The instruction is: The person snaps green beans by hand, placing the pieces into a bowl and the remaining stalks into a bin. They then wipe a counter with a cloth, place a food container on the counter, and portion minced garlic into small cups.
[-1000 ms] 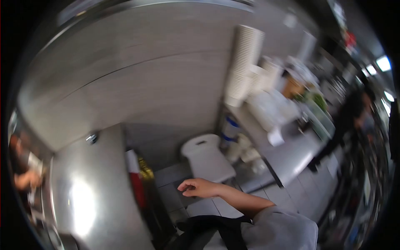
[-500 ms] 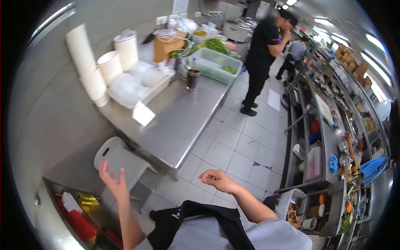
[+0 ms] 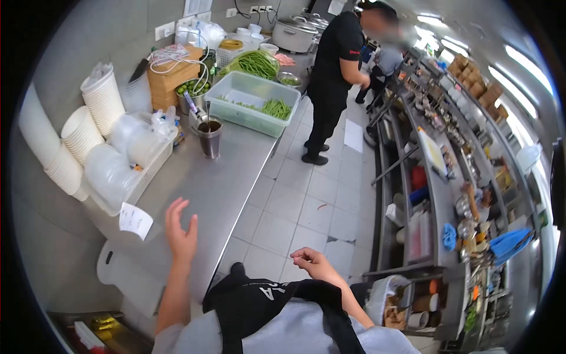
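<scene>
My left hand (image 3: 181,231) is raised over the front part of the steel table (image 3: 197,192), its fingers spread and holding nothing. A white paper slip with writing (image 3: 135,220) lies to its left, at the table edge. Beyond the hand stands a dark drink in a clear cup (image 3: 210,141), with a spoon or straw-like handle beside it. My right hand (image 3: 312,263) hangs over the tiled floor, right of the table, touching nothing. Its fingers are loosely bent, with no object visible in them.
Stacked paper bowls (image 3: 82,133) and a white tray of plastic lids (image 3: 147,168) line the wall side. Behind the cup sits a clear bin with green beans (image 3: 253,124). A co-worker in black (image 3: 333,82) stands in the aisle. Steel shelving (image 3: 407,177) runs along the right.
I have moved closer to the table, and the view has turned. My left hand is now over the table instead of near the stool. The co-worker has lowered a hand from the face.
</scene>
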Demonstrator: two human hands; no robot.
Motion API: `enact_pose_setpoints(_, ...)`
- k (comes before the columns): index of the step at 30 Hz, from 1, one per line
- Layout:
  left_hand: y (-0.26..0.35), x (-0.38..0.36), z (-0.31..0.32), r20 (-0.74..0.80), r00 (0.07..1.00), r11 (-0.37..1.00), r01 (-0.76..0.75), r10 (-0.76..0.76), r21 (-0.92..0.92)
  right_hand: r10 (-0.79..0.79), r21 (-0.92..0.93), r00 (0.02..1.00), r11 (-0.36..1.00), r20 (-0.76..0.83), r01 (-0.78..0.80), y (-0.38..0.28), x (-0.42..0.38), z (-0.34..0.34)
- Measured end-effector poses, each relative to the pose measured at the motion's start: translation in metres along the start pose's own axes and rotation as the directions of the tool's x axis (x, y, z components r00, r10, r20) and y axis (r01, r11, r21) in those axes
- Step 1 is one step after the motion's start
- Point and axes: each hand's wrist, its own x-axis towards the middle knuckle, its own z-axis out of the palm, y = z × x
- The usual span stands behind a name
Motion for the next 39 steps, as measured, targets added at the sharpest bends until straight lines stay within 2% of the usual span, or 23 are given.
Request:
enact_pose_setpoints(4, 0.007, 0.051, 0.066, 0.148, 0.981, 0.992, -0.118, 0.123, -0.037, -0.099, -0.010, 0.993, 0.995, -0.065, 0.098, -0.037, 0.049, -0.042)
enact_pose_setpoints(5, 0.009, 0.061, 0.079, 0.197, 0.969, 0.989, -0.143, 0.147, -0.034, -0.039, 0.008, 0.994, 0.999, -0.102, 0.040, -0.047, 0.058, -0.048)
enact_pose_setpoints(8, 0.018, 0.092, 0.112, 0.225, 0.954, 0.977, -0.172, 0.196, -0.123, -0.029, -0.011, 0.987, 1.000, -0.161, 0.027, -0.055, 0.088, -0.062)
enact_pose_setpoints(12, 0.012, 0.117, 0.151, 0.253, 0.955, 0.985, -0.123, 0.151, -0.124, -0.009, -0.035, 0.999, 0.999, 0.034, 0.010, -0.047, 0.140, -0.090)
enact_pose_setpoints(14, 0.010, 0.127, 0.171, 0.247, 0.960, 0.989, -0.111, 0.132, -0.098, -0.058, -0.077, 0.996, 0.995, 0.065, 0.063, -0.054, 0.171, -0.109)
enact_pose_setpoints(18, 0.014, 0.168, 0.232, 0.146, 0.975, 0.986, -0.164, 0.167, -0.032, -0.121, -0.139, 0.985, 0.981, 0.124, 0.138, -0.069, 0.245, -0.168)
enact_pose_setpoints(20, 0.020, 0.197, 0.273, 0.073, 0.981, 0.984, -0.179, 0.178, 0.000, -0.143, -0.079, 0.977, 0.985, 0.155, 0.157, -0.063, 0.287, -0.207)
enact_pose_setpoints(23, 0.030, 0.241, 0.335, -0.036, 0.990, 0.989, -0.130, 0.133, 0.073, -0.133, -0.018, 0.969, 0.990, 0.209, 0.140, -0.069, 0.349, -0.271)
enact_pose_setpoints(27, 0.034, 0.277, 0.394, -0.039, 0.998, 0.952, -0.027, 0.040, 0.304, -0.359, -0.025, 0.894, 0.925, 0.269, 0.380, -0.092, 0.424, -0.338)
enact_pose_setpoints(29, 0.026, 0.284, 0.408, -0.035, 0.999, 0.893, 0.019, -0.004, 0.450, -0.376, -0.051, 0.876, 0.911, 0.302, 0.409, -0.110, 0.467, -0.352)
enact_pose_setpoints(33, 0.005, 0.275, 0.409, 0.016, 0.995, 0.719, 0.064, -0.103, 0.692, -0.508, 0.021, 0.785, 0.844, 0.355, 0.536, -0.148, 0.546, -0.346)
enact_pose_setpoints(34, 0.005, 0.275, 0.409, 0.040, 0.990, 0.677, 0.063, -0.135, 0.734, -0.530, -0.032, 0.768, 0.816, 0.359, 0.577, -0.160, 0.566, -0.340)
enact_pose_setpoints(36, 0.007, 0.274, 0.411, 0.010, 0.983, 0.699, 0.123, -0.184, 0.705, -0.559, -0.141, 0.753, 0.763, 0.348, 0.631, -0.172, 0.593, -0.329)
enact_pose_setpoints(37, 0.009, 0.275, 0.411, 0.007, 0.980, 0.702, 0.136, -0.196, 0.700, -0.659, -0.110, 0.686, 0.692, 0.310, 0.714, -0.168, 0.615, -0.321)
enact_pose_setpoints(39, 0.010, 0.284, 0.413, -0.008, 0.981, 0.715, 0.148, -0.195, 0.684, -0.651, -0.075, 0.690, 0.708, 0.316, 0.702, -0.167, 0.643, -0.309)
